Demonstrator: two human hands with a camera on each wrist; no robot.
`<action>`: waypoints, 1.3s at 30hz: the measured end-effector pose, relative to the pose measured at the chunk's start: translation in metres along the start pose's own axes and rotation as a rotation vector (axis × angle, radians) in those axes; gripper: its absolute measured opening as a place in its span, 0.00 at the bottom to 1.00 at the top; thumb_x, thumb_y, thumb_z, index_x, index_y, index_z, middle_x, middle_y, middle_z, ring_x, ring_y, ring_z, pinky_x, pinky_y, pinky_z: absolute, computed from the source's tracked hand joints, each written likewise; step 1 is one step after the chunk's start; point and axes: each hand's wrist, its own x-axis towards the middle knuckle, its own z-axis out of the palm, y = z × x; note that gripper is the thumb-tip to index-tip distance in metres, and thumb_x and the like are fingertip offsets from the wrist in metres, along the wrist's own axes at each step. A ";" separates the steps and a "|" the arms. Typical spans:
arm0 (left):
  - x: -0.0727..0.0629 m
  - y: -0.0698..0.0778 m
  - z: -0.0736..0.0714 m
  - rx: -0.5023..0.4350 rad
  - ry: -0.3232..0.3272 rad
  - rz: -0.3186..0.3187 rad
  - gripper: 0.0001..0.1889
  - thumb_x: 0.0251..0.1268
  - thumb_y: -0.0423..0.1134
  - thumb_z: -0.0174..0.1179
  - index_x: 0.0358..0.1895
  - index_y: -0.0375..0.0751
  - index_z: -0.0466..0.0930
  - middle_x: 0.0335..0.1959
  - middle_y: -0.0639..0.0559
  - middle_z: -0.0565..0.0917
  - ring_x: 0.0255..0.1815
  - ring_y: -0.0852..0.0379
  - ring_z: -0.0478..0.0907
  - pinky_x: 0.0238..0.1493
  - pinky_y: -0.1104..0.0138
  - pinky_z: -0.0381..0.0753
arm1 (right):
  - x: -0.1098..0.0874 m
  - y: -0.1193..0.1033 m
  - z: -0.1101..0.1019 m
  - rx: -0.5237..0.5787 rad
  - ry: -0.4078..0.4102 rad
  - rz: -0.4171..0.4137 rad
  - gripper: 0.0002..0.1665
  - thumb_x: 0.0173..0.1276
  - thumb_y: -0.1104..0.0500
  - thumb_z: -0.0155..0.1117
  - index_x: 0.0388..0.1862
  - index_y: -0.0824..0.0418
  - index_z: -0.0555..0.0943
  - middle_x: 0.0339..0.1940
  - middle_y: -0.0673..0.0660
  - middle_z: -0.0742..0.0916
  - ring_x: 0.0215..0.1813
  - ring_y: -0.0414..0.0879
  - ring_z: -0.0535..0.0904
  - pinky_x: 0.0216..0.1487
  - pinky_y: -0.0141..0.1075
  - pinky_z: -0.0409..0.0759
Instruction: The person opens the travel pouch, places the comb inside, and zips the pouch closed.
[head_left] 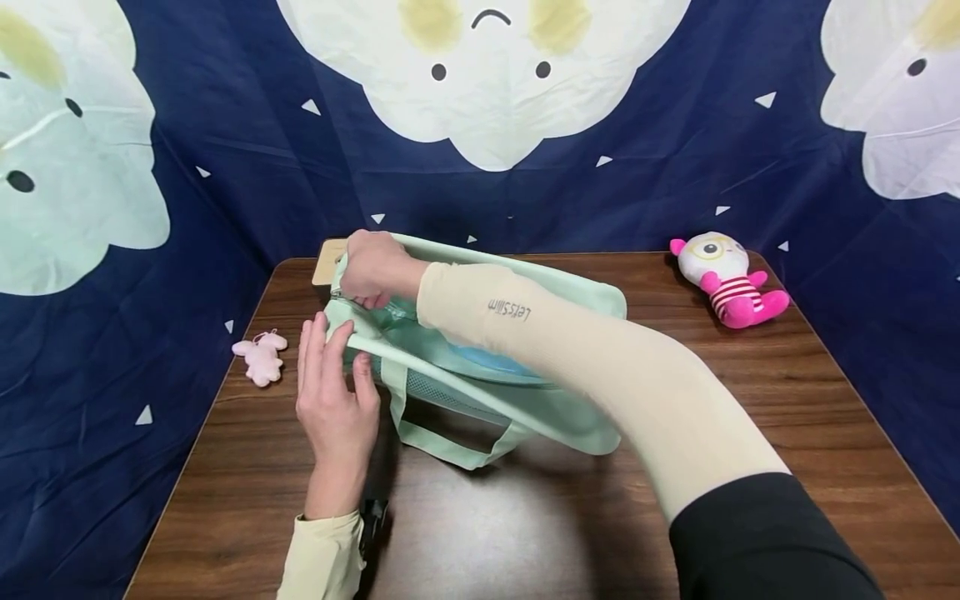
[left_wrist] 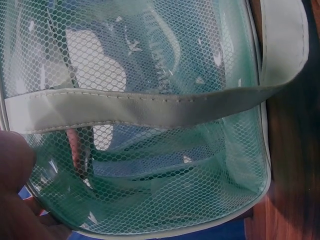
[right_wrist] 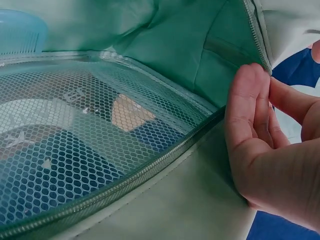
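Note:
A mint-green bag (head_left: 570, 417) with mesh sides and an unzipped top lies across the table. At its far-left end, my right hand (head_left: 375, 267) pinches the edge; in the right wrist view, the thumb and fingertips of that hand (right_wrist: 270, 130) meet at the end of the zipper (right_wrist: 257, 35). My left hand (head_left: 337, 408) rests on the near-left corner with fairly straight fingers. Part of it (left_wrist: 20, 180) shows beside the mesh panel (left_wrist: 165, 200) in the left wrist view. Inside the bag is a light-blue translucent thing (right_wrist: 20, 32) with narrow slits, partly hidden by my right arm.
A pink plush toy (head_left: 261, 358) lies left of the bag. Farther right sits a white-and-pink plush doll (head_left: 727, 283) in stripes. Behind the bag's left end stands a wood-topped box (head_left: 327, 265). The bag's strap handle (head_left: 450, 450) droops toward the front. Navy cloth (head_left: 247, 167) surrounds the table (head_left: 487, 533).

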 end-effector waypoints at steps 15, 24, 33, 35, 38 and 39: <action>0.004 -0.002 -0.005 0.010 0.014 -0.002 0.16 0.72 0.36 0.62 0.59 0.37 0.83 0.68 0.35 0.79 0.71 0.33 0.73 0.73 0.46 0.69 | -0.011 0.008 -0.011 0.145 -0.034 -0.002 0.13 0.68 0.63 0.64 0.22 0.60 0.86 0.20 0.52 0.87 0.22 0.40 0.84 0.33 0.30 0.86; 0.003 -0.002 -0.006 0.027 -0.011 -0.024 0.16 0.71 0.34 0.62 0.59 0.36 0.82 0.69 0.35 0.78 0.72 0.33 0.72 0.73 0.45 0.68 | -0.014 0.012 -0.008 0.205 -0.038 -0.002 0.11 0.69 0.62 0.66 0.26 0.62 0.88 0.22 0.51 0.88 0.23 0.40 0.85 0.35 0.31 0.87; 0.004 -0.002 -0.006 0.040 -0.023 -0.022 0.16 0.72 0.35 0.62 0.59 0.36 0.82 0.69 0.34 0.78 0.73 0.34 0.71 0.74 0.45 0.68 | -0.020 0.018 -0.009 0.237 -0.030 -0.008 0.10 0.69 0.62 0.66 0.28 0.64 0.89 0.25 0.53 0.91 0.27 0.42 0.88 0.34 0.31 0.87; 0.004 -0.002 -0.006 0.044 -0.027 -0.024 0.16 0.72 0.35 0.62 0.59 0.36 0.82 0.69 0.34 0.78 0.73 0.34 0.71 0.74 0.45 0.68 | -0.021 0.019 -0.010 0.235 -0.027 -0.011 0.10 0.69 0.62 0.67 0.28 0.64 0.89 0.25 0.53 0.91 0.27 0.41 0.88 0.34 0.31 0.87; 0.003 -0.002 -0.006 0.049 -0.033 -0.027 0.16 0.73 0.35 0.61 0.60 0.36 0.81 0.69 0.34 0.77 0.73 0.34 0.71 0.74 0.45 0.68 | -0.023 0.021 -0.009 0.241 -0.021 -0.015 0.10 0.69 0.62 0.67 0.28 0.64 0.88 0.24 0.53 0.90 0.24 0.40 0.86 0.34 0.31 0.87; 0.003 -0.002 -0.006 0.050 -0.035 -0.028 0.16 0.73 0.35 0.61 0.60 0.35 0.81 0.69 0.34 0.77 0.73 0.34 0.71 0.74 0.45 0.67 | -0.023 0.021 -0.009 0.245 -0.020 -0.018 0.10 0.68 0.63 0.67 0.27 0.64 0.88 0.23 0.53 0.90 0.23 0.40 0.86 0.33 0.31 0.87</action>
